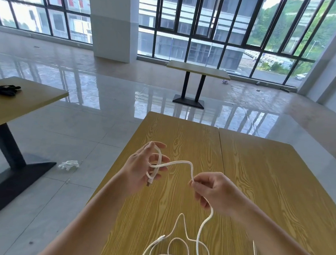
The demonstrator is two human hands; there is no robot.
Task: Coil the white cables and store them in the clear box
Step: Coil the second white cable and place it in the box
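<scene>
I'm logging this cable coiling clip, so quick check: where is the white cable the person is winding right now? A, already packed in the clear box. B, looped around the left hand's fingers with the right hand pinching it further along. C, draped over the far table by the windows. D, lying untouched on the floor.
B: the white cable loops around the left hand fingers, and the right hand pinches it further along, above the wooden table.
</scene>
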